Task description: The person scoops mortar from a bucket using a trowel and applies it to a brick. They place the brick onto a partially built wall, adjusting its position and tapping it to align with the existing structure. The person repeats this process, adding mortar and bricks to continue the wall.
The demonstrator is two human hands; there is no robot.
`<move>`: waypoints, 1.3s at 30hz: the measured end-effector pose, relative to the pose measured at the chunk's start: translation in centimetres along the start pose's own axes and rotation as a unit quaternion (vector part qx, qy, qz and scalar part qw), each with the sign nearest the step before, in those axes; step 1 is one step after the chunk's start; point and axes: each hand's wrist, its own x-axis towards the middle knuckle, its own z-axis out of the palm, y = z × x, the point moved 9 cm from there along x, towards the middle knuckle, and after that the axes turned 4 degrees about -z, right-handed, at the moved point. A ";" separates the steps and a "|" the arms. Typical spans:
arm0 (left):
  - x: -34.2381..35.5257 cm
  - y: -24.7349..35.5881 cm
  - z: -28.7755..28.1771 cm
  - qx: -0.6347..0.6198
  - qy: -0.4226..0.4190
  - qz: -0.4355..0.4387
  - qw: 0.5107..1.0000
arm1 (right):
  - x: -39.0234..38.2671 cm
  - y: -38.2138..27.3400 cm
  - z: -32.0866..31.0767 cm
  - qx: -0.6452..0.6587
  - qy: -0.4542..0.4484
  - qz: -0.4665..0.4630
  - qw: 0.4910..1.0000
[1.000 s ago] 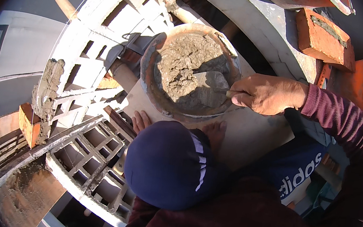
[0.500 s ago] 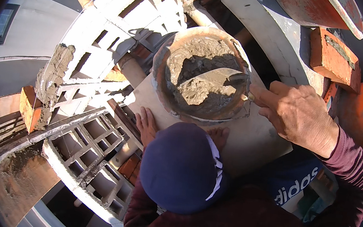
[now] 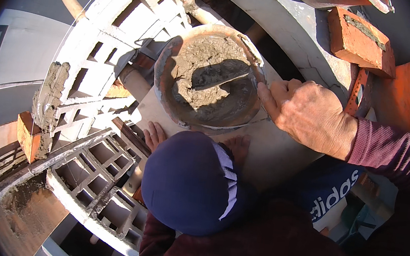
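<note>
A trowel [image 3: 231, 80] is gripped by the right hand [image 3: 312, 113], fingers curled, at the tub's [image 3: 163, 84] three o'clock; its blade is set in mortar [image 3: 214, 52]. At seven o'clock the left hand [image 3: 154, 134] is half hidden; its grip cannot be told.

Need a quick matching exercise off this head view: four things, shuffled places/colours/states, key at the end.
Things:
1. Round tub
2. Trowel
3. Cap
4. Brick at upper right

Descriptions:
A. Dark blue, with a white strip
B. Gripped by the right hand
C. Orange, with a grey streak on top
D. Holds wet grey mortar

Pairs: 1-D, 2-B, 3-A, 4-C
</note>
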 end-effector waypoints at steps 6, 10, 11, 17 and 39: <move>-0.3 -1.0 -0.3 0.022 -0.007 0.009 1.000 | -1.9 6.1 -3.8 0.251 0.063 0.061 0.964; 0.1 -0.2 0.3 0.030 -0.013 0.027 0.999 | -0.1 4.6 0.7 0.280 0.036 -0.128 0.951; -0.2 -0.8 0.1 0.037 -0.014 0.023 0.999 | 1.2 4.3 2.6 0.303 0.012 -0.163 0.939; 0.0 -0.6 0.6 0.061 -0.018 0.052 0.997 | 1.2 5.3 3.7 0.137 -0.026 -0.050 0.989; -0.7 0.4 -1.6 -0.095 -0.002 -0.028 0.995 | -0.6 1.1 4.6 0.494 0.011 0.030 0.869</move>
